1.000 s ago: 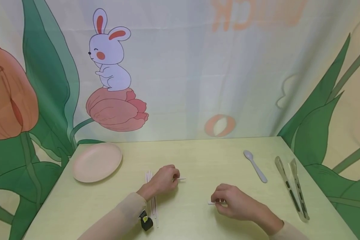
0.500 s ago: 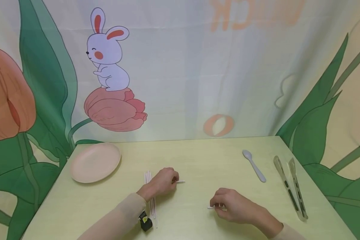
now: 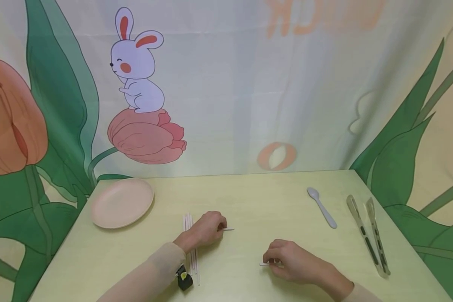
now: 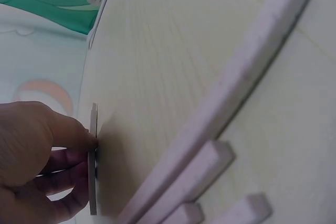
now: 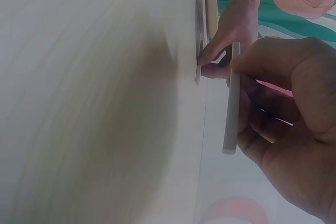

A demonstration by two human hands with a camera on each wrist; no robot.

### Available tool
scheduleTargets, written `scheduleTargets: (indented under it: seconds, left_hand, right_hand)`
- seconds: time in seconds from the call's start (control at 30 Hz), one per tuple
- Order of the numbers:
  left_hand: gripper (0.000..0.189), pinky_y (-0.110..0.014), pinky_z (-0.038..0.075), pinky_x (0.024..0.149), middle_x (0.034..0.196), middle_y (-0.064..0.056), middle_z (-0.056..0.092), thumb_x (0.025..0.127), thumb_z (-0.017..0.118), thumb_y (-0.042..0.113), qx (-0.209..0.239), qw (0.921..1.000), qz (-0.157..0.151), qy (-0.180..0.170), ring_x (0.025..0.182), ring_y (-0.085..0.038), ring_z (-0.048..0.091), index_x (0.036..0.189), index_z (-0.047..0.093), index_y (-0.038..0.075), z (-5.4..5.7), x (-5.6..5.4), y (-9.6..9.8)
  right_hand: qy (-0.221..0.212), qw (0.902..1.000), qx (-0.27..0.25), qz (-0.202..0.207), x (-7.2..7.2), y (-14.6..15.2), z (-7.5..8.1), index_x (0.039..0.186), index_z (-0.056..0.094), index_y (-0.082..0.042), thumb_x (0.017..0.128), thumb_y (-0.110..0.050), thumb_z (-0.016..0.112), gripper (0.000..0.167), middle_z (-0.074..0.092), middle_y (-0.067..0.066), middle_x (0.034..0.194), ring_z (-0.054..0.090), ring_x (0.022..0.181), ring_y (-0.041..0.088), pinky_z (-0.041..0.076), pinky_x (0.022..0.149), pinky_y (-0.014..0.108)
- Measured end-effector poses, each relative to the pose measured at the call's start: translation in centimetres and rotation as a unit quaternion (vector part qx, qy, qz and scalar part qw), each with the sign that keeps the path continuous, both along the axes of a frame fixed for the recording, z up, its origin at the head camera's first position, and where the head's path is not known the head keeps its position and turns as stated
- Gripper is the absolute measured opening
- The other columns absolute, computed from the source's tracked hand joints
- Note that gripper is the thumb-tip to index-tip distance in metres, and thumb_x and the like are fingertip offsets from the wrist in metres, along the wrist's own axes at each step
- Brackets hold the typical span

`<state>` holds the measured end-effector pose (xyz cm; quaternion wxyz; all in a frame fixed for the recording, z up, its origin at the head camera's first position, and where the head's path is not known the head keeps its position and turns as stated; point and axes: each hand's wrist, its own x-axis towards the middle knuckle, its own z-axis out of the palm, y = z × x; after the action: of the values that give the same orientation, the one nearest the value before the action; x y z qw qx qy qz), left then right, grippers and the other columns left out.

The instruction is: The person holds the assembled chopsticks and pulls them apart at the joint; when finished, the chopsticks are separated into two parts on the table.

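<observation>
With thumb and fingers my left hand pinches a short pale stick, flat and thin from the side, just over the tabletop. Beneath that forearm lie several long, pale pink chopstick-like sticks; their blunt, squared ends show large in the left wrist view. My right hand, closer to the front, pinches a second short whitish stick between thumb and fingers. This one is raised off the table, and a soft shadow falls below it. The fingers partly cover both short sticks in the head view.
A pale pink plate lies at the back left of the yellowish table. Toward the right are a grey spoon and metal tongs with dark grips. A printed curtain hangs behind the table's far edge.
My right hand has moved a little toward the front with its short stick, which now looks thinner. My left hand has shifted slightly toward the front, keeping its pinch.
</observation>
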<state>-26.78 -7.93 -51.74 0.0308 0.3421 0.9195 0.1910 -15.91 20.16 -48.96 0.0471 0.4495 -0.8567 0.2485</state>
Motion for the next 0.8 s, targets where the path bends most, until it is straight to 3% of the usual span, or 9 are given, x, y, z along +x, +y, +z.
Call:
scheduleTargets:
  seconds: [0.53,0.8]
  left_hand:
    - [0.012,-0.026,0.053,0.076,0.086,-0.002,0.065,0.085,0.067,0.006,0.018,0.9997,0.015,0.011,0.08,-0.013,0.06,0.094,0.074,0.004,0.0,0.7,-0.6]
    - [0.015,-0.032,0.052,0.073,0.088,-0.005,0.065,0.084,0.069,0.006,0.057,0.9973,0.039,0.026,0.082,-0.018,0.061,0.097,0.073,0.001,2.2,1.2,-2.0]
  right_hand:
    - [-0.033,0.9992,0.018,-0.014,0.2,0.1,-0.9,0.091,0.072,-0.014,0.083,-0.004,0.07,0.013,0.062,-0.01,0.084,0.053,0.077,-0.002,0.046,0.066,0.01]
    - [-0.016,0.9998,0.004,-0.015,0.0,0.7,-1.5,0.089,0.072,-0.014,0.081,-0.001,0.071,0.015,0.062,-0.01,0.082,0.053,0.076,-0.001,0.045,0.065,0.009]
